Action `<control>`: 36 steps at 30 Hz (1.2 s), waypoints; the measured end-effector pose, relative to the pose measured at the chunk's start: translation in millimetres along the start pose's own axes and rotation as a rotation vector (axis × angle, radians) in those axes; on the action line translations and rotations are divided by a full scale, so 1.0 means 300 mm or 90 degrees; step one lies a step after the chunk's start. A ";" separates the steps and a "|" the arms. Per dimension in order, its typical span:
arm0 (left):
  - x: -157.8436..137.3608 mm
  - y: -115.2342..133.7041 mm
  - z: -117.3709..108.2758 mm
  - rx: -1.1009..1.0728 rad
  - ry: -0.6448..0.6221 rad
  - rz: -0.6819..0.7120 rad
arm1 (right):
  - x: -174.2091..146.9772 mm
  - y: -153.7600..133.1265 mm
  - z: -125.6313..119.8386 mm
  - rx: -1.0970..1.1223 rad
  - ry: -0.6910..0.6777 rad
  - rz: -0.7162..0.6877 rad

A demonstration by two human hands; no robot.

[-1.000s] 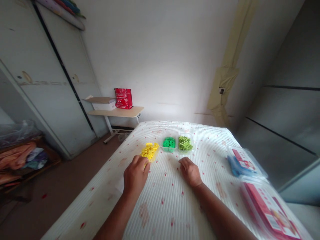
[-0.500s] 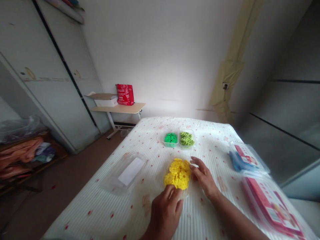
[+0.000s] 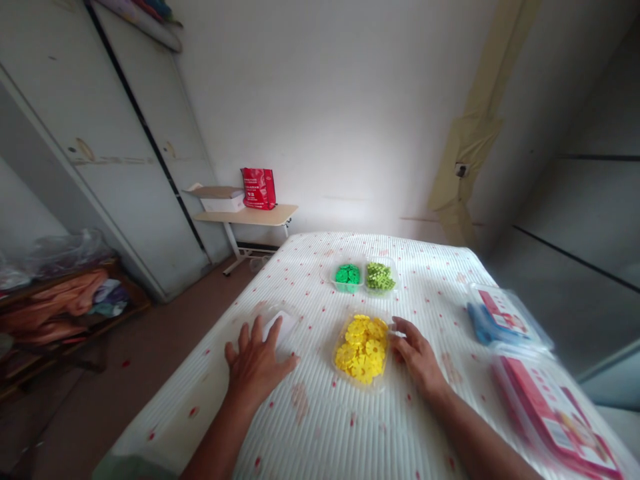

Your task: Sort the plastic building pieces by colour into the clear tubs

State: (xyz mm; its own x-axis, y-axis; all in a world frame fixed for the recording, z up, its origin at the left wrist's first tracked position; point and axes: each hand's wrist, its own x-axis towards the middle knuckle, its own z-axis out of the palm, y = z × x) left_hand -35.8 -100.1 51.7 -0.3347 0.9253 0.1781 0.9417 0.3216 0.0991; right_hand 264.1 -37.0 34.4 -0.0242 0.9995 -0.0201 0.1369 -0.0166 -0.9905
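A clear plastic container [image 3: 341, 373] filled with yellow flower-shaped plastic pieces [image 3: 364, 350] stands on the bed. At its right side, the thumb and fingers of my right hand [image 3: 414, 352] close around the rim. Farther left, my left hand [image 3: 260, 367] spreads its fingers over a clear plastic lid [image 3: 287, 311] with a white paper label [image 3: 281, 327] on it. The hand covers much of that lid, and I cannot tell whether it touches it. Behind the yellow pieces are two small clear tubs, one with green pieces [image 3: 347, 274], the other with light green ones [image 3: 380, 276].
A blue box [image 3: 505, 317] and a pink box [image 3: 555, 407] with clear lids lie along the right edge. Beyond the bed, a small table [image 3: 280, 215] carries a red bag [image 3: 259, 189] and a white carton [image 3: 223, 200]. Wardrobes [image 3: 125, 193] stand at the left.
My left hand has let go of the container's near edge and moved left over the lid, fingers spreading. My right hand stays at the container's right side. The view has shifted slightly.
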 end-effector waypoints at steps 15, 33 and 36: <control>-0.011 0.014 -0.005 0.009 -0.072 -0.026 | -0.001 0.011 0.001 -0.001 0.015 -0.017; -0.060 0.024 -0.026 0.023 0.082 0.026 | -0.006 -0.002 0.002 0.014 0.012 -0.016; -0.073 0.035 -0.034 0.023 0.096 0.037 | -0.009 -0.010 0.002 0.008 0.011 -0.009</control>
State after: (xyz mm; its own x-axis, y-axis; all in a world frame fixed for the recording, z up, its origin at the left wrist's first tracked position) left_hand -18.9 -119.1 58.9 -0.2789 0.9029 0.3270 0.9592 0.2783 0.0497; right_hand 263.0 -39.6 37.2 -0.0093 0.9999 -0.0039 0.1241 -0.0027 -0.9923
